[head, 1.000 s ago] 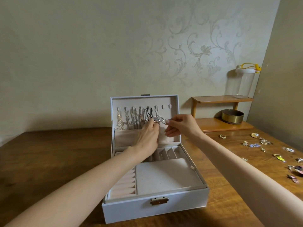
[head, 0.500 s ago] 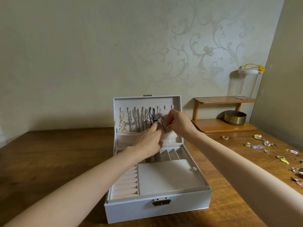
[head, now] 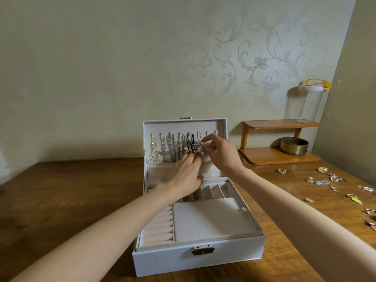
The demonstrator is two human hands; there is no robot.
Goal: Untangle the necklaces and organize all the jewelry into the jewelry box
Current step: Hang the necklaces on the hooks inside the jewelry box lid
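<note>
Item: box (head: 199, 253), lid (head: 183, 127) upright at 12 o'clock, a row of necklaces (head: 168, 147) hung on its hooks. The pendant necklace (head: 193, 149) hangs along the 12-to-6 line. The right hand (head: 221, 153) pinches its upper end from 3 o'clock, and the left hand (head: 183, 176) reaches up from 6 o'clock, fingertips at the pendant, grip not discernible. The free hooks (head: 211, 132) lie at 12 o'clock of the right hand, the nearer one; loose pieces (head: 333, 178) remain on the table (head: 81, 190) at 3 o'clock.
</note>
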